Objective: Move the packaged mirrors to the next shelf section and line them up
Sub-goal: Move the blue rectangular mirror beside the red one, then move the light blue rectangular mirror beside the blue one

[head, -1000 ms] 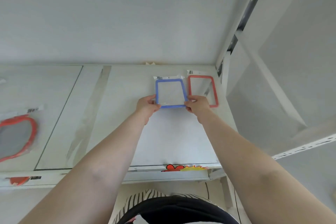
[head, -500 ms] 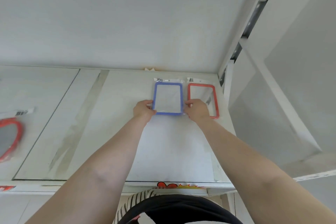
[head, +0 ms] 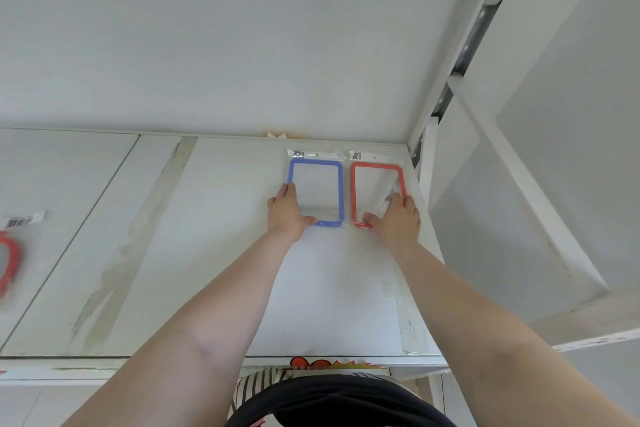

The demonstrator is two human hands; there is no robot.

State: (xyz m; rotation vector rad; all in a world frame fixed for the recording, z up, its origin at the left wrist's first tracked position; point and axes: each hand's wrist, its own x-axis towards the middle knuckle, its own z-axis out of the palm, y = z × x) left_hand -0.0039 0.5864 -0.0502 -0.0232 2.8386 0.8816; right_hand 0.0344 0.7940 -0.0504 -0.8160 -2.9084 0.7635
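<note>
Two packaged mirrors lie flat on the white shelf (head: 214, 218), side by side at the back, right of the middle of the frame. The blue mirror (head: 316, 192) is on the left and the red mirror (head: 376, 194) is on the right, close to the shelf's right wall. They sit near each other with a thin gap between them, and their top edges are about level. Each has a clear bag with a small barcode tag at the top.

The left hand (head: 286, 215) rests on the lower left corner of the blue mirror, fingers straight along its left side and thumb lying along the bottom edge. The right hand (head: 397, 218) rests on the lower right corner of the red mirror, fingers laid flat on it and thumb pointing along the bottom edge. Neither hand is curled around anything.

Half a second ago both hands were on the blue mirror, one on each side. Now the right hand has gone over to the red mirror. The blue mirror has slid a little farther back, so it lines up with the red one.

At the far left edge of the frame another red mirror (head: 8, 263) lies in the next section, partly cut off.
</note>
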